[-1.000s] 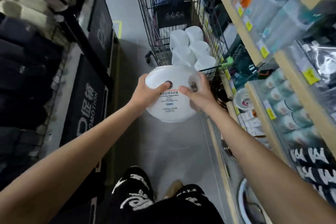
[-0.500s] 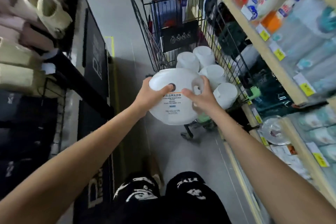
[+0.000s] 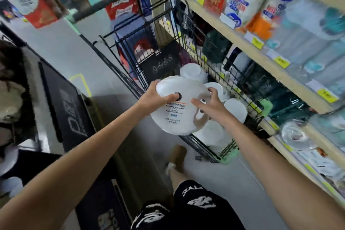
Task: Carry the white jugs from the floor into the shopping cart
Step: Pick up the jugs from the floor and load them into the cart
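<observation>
A shop aisle with a smooth grey floor [image 3: 61, 52], marked on the left by a yellow painted outline [image 3: 86, 85]. Along the right runs a pale wooden shelf unit [image 3: 211, 19], its edges hung with yellow price tags [image 3: 281, 61] and its upper level stocked with orange-and-white packs [image 3: 242, 0]. On the left stand dark mats [image 3: 69, 104] with white lettering, perhaps reading "promotion". Red cartons [image 3: 37, 9] are stacked at the far end. The light is even.

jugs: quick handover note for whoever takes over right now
Left hand grips the held jug at its top edge; right hand grips its handle.
It hangs over the cart at its near end, not yet set down.
Done: at least four loaded jugs lie in the cart.
Left: lower this one in; no floor jugs in view, so check.
</observation>
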Motion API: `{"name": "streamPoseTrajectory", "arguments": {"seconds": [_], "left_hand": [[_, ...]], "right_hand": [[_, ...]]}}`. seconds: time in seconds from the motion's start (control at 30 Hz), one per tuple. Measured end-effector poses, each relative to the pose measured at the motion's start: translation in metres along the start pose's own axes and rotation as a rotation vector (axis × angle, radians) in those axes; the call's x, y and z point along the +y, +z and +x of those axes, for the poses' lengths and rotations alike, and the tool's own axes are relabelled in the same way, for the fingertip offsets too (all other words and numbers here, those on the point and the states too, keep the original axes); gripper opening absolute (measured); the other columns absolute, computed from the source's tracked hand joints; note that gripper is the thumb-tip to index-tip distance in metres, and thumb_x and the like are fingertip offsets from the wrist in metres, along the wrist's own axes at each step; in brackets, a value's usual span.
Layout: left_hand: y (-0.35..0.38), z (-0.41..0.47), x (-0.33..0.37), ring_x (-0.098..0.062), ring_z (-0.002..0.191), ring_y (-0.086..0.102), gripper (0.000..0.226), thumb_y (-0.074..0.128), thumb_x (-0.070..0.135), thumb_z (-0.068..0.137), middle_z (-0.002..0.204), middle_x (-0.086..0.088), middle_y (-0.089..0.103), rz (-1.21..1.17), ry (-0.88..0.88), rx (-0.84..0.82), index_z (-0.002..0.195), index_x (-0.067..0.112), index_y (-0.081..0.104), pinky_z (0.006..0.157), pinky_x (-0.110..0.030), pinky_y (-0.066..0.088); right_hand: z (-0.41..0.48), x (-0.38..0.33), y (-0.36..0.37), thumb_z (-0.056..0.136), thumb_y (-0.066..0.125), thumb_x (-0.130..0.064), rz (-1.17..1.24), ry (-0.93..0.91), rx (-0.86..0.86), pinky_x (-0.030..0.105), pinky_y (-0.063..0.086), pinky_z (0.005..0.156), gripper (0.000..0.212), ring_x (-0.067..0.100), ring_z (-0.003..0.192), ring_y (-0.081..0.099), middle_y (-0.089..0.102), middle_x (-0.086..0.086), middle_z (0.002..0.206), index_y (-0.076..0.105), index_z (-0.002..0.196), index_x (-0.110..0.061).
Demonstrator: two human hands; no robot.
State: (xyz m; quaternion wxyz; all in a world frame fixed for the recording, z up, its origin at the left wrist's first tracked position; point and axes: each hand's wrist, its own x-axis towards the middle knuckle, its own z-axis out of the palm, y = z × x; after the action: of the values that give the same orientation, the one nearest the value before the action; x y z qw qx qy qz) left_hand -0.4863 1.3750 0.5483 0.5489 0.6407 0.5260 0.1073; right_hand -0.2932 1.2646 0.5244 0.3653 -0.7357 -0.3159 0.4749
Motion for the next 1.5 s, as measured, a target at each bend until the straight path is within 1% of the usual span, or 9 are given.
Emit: {"name": "streamPoseTrajectory", "arguments": {"seconds": [0.3,0.4,0.5,0.67,0.8,0.93,1.07,1.2,1.5], "left_hand": [[-0.031,0.136,0.028,-0.021,0.109,0.058,0.103,0.080,0.057,0.057,0.123,0.001,0.053,0.334,0.045,-0.223,0.141,0.033,0.025,0.094,-0.043,0.051],[-0.031,0.167,0.025,-0.022,0.114,0.051,0.105,0.082,0.052,0.059,0.128,0.000,0.047,0.425,0.078,-0.288,0.143,0.032,0.023,0.100,-0.042,0.045],[-0.028,0.187,0.017,-0.022,0.122,0.047,0.113,0.079,0.061,0.045,0.135,-0.001,0.043,0.416,0.105,-0.332,0.141,0.036,0.024,0.104,-0.047,0.042],[-0.027,0.222,0.001,-0.020,0.127,0.045,0.117,0.080,0.060,0.051,0.143,0.000,0.037,0.203,-0.021,-0.453,0.146,0.037,0.017,0.105,-0.043,0.043],[-0.028,0.242,-0.007,-0.010,0.098,0.058,0.059,0.061,0.036,0.090,0.118,0.004,0.055,0.135,-0.142,-0.505,0.139,0.028,0.030,0.076,-0.018,0.052],[-0.035,0.274,-0.021,-0.025,0.114,0.053,0.066,0.053,0.050,0.090,0.139,-0.007,0.044,0.204,-0.270,-0.625,0.146,0.030,0.023,0.090,-0.040,0.048],[-0.041,0.302,-0.037,-0.027,0.120,0.046,0.076,0.059,0.051,0.086,0.146,-0.006,0.036,0.260,-0.354,-0.719,0.148,0.033,0.019,0.096,-0.042,0.043],[-0.045,0.323,-0.056,-0.029,0.116,0.050,0.080,0.067,0.039,0.083,0.141,-0.005,0.040,0.298,-0.424,-0.788,0.147,0.032,0.020,0.088,-0.042,0.049],[-0.039,0.353,-0.096,-0.027,0.120,0.049,0.090,0.085,0.049,0.048,0.137,0.000,0.041,0.327,-0.449,-0.793,0.125,0.044,0.038,0.096,-0.053,0.048]], "right_hand": [[0.102,-0.027,0.000,0.076,0.025,-0.083,0.361,0.397,-0.162,0.056,0.047,0.092,0.082,0.036,0.113,0.053,0.052,0.002,0.127,0.037,0.140,-0.034],[0.130,-0.023,0.004,0.066,0.040,-0.088,0.531,0.542,-0.162,0.061,0.047,0.087,0.093,0.042,0.124,0.047,0.048,0.002,0.139,0.038,0.142,-0.034],[0.151,-0.017,0.009,0.075,0.061,-0.068,0.685,0.597,-0.040,0.057,0.055,0.075,0.063,0.030,0.121,0.050,0.055,0.002,0.130,0.054,0.126,-0.032],[0.180,-0.003,0.017,0.068,0.079,-0.045,0.793,0.637,0.107,0.051,0.051,0.090,0.057,0.024,0.115,0.055,0.060,0.004,0.125,0.060,0.117,-0.023],[0.184,0.006,0.042,0.084,0.069,-0.034,0.835,0.655,0.246,0.041,0.051,0.090,0.037,0.018,0.105,0.055,0.062,0.002,0.109,0.055,0.113,-0.016],[0.184,0.013,0.078,0.082,0.070,-0.038,0.864,0.655,0.308,0.033,0.051,0.068,0.047,0.017,0.095,0.058,0.062,0.003,0.107,0.052,0.114,-0.008],[0.192,0.022,0.110,0.052,0.076,-0.060,0.769,0.584,0.361,0.047,0.053,0.091,0.091,0.026,0.102,0.064,0.066,0.010,0.114,0.055,0.122,-0.006],[0.199,0.027,0.135,0.081,0.073,-0.030,0.801,0.559,0.398,0.046,0.051,0.094,0.044,0.027,0.106,0.060,0.062,0.008,0.110,0.050,0.112,-0.010],[0.226,0.058,0.160,0.080,0.074,-0.022,0.795,0.637,0.370,0.046,0.055,0.086,0.049,0.028,0.108,0.060,0.058,0.008,0.120,0.046,0.120,-0.016]]}}
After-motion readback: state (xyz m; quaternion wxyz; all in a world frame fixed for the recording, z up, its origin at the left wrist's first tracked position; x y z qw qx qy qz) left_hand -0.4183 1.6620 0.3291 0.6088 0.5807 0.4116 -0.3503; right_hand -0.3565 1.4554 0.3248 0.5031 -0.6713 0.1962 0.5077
